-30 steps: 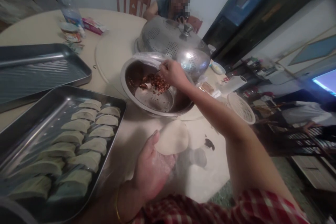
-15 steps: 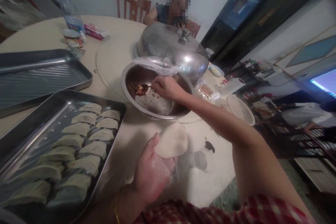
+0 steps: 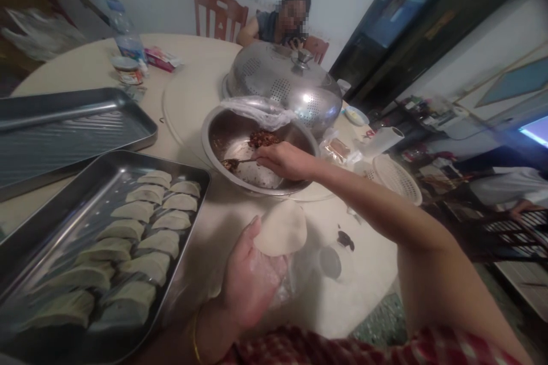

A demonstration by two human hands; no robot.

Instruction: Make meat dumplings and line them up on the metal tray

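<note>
In my left hand (image 3: 254, 279) lies a round, pale dumpling wrapper (image 3: 282, 228), held between thumb and fingers above the table. My right hand (image 3: 285, 161) reaches into a steel bowl (image 3: 209, 145) and grips the thin handle of a spoon (image 3: 245, 161). The spoon's head points left and carries some dark filling near the bowl's wall. More brown, chopped filling (image 3: 263, 138) sits in a heap at the back of the bowl. Left of my left hand, a metal tray (image 3: 204, 182) holds two rows of folded dumplings (image 3: 156, 244).
A second metal tray (image 3: 77, 125) stands at the left. Behind the bowl is a perforated steel dome lid (image 3: 280, 68), with a plastic bag on the bowl's rim. A bottle (image 3: 128, 40), tub (image 3: 127, 70) and white basket (image 3: 396, 177) stand around. A person (image 3: 268, 23) sits across the table.
My right hand has shifted slightly right and down in the bowl, and the spoon now shows, pointing left. The left hand still holds the wrapper. The view has moved a little.
</note>
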